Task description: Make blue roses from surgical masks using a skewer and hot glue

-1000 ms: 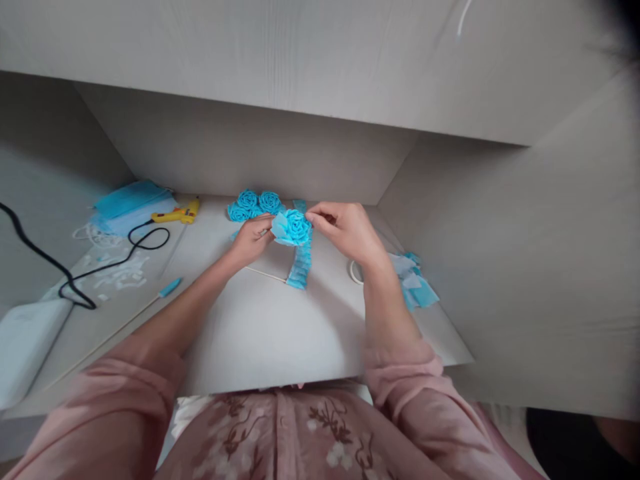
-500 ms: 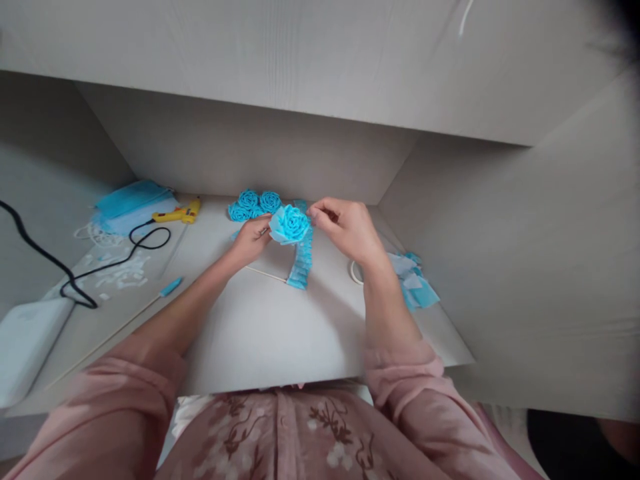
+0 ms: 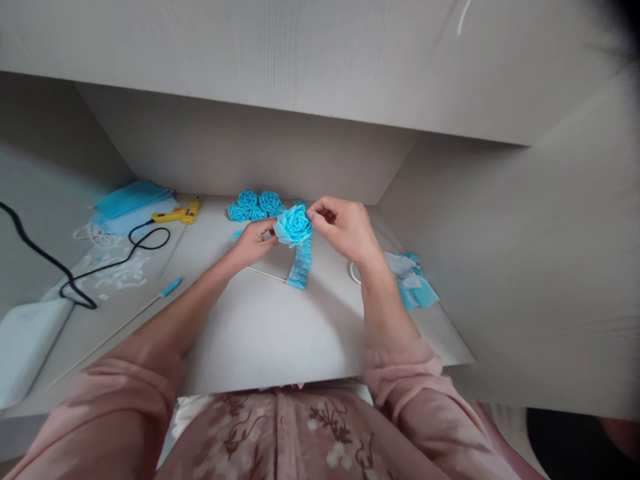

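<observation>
A blue handmade flower (image 3: 294,225) with ruffled petals is held up over the table. My left hand (image 3: 256,241) is closed around its underside from the left; the fingertips are partly hidden behind the bloom. At the flower's right edge, my right hand (image 3: 343,223) pinches an outer petal between thumb and forefinger. Beneath the flower lies a pleated blue strip (image 3: 300,265), its near end meeting a thin wooden stick (image 3: 267,274). Several finished blue rosettes (image 3: 259,202) sit behind my left hand.
At left lie a yellow glue gun (image 3: 177,213) with a black cord, blue face masks (image 3: 133,203), white scraps (image 3: 125,270), a blue-tipped stick (image 3: 135,307) and a white box (image 3: 33,343). At right are a tape roll (image 3: 355,272) and blue scraps (image 3: 420,293). A shelf panel (image 3: 280,53) hangs overhead.
The flower has shifted slightly right and tilted toward my right hand. My left hand has followed it, and my right fingers now meet the petal edge.
</observation>
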The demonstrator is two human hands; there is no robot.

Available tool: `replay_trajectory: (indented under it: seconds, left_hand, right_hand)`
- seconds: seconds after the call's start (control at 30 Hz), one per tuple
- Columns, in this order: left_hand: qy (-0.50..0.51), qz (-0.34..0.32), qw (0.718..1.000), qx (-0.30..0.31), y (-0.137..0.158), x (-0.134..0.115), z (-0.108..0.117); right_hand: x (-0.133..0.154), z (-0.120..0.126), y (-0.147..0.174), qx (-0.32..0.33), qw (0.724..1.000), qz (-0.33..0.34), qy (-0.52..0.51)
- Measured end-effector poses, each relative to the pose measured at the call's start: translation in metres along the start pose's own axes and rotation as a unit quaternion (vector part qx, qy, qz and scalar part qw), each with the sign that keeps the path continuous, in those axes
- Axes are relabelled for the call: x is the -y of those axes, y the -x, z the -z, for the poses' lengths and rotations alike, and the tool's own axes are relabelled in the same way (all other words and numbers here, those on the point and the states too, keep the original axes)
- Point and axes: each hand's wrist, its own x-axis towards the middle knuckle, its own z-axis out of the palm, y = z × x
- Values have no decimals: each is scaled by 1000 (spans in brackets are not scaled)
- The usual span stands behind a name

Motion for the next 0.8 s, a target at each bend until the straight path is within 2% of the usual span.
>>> replay_trajectory:
  seconds: [0.13,0.23,0.43,0.6,0.8]
  left_hand:
    - [13,19,999,-44,0,5,-2]
    - [21,24,998,-55,0,8,-2]
    - [31,23,998,-56,0,9,-1]
    - [23,23,999,-43,0,11,2]
    - [28,18,999,-43,1,12,2]
  right_hand:
    - [1,1,1,-3,1000,-7,2]
    - [0,0,1,-6,1000,-3,0]
    - [-4,0,0,-7,1000,6,7]
    - [-7,5,0,-33,999,12,-9]
    - [-6,3,1,-11,997,75,-23]
